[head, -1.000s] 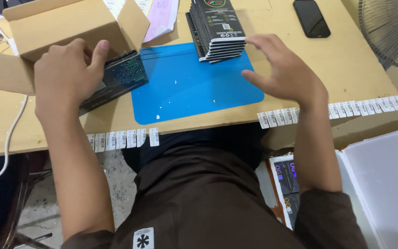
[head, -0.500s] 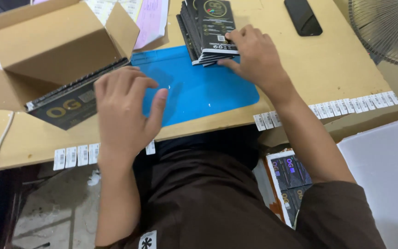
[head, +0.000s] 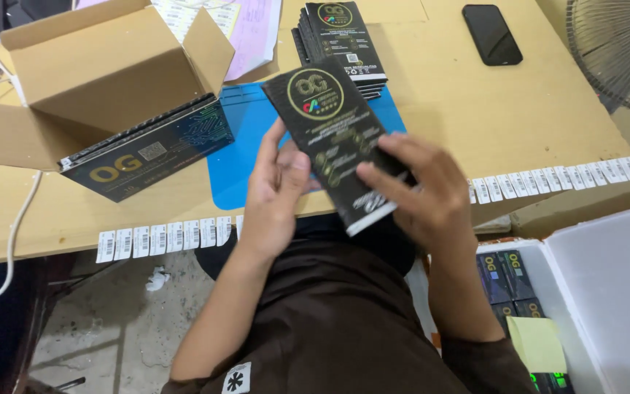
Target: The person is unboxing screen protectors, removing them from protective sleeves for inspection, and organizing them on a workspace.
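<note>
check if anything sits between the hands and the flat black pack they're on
Nothing visible does. The left hand and the right hand both grip the flat black pack directly, raised above the blue mat.

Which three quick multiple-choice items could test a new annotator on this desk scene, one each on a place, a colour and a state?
1. Where is the phone?
A. on the far right of the desk
B. inside the cardboard box
C. on the blue mat

2. What colour is the mat?
A. red
B. blue
C. white

3. How is the black packet held?
A. lying flat on the stack
B. pinched by one hand only
C. held above the desk by both hands

Answers: 1 A, it lies on bare wood near the fan. 2 B, blue shows beside the cardboard box. 3 C, the left hand and right hand both grip it.
</note>
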